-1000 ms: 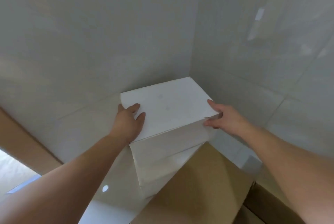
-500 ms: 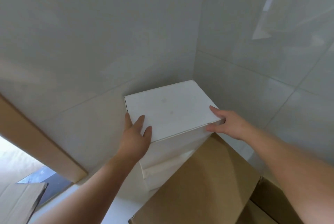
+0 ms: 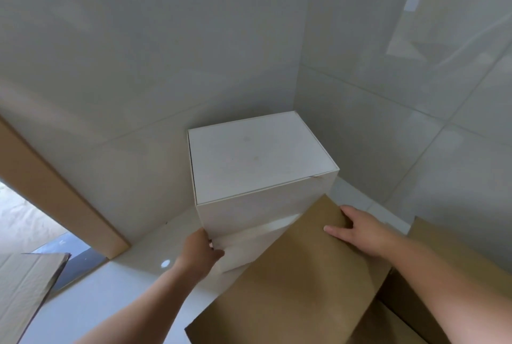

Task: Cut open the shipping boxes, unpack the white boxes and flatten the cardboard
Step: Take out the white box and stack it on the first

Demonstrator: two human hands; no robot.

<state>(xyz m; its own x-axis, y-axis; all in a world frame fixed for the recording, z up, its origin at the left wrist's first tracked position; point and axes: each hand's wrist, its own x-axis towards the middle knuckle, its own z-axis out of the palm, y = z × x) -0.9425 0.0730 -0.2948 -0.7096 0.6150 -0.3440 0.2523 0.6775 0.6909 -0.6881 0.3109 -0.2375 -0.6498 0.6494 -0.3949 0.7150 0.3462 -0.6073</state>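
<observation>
White box [image 3: 257,160]: top of a white stack in the tiled corner, lid closed.
Lower white box [image 3: 243,249]: beneath it, partly hidden.
Left hand [image 3: 198,253]: fingers curled at lower box's near-left corner, gripping it.
Right hand [image 3: 360,232]: fingers straight, resting on brown cardboard flap [image 3: 299,274].
Cardboard sheet [image 3: 25,282]: floor, far left.

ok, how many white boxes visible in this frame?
2, stacked in the wall corner: the top white box, and the lower white box under it, partly hidden by the brown cardboard flap. More may be hidden behind the cardboard.
</observation>
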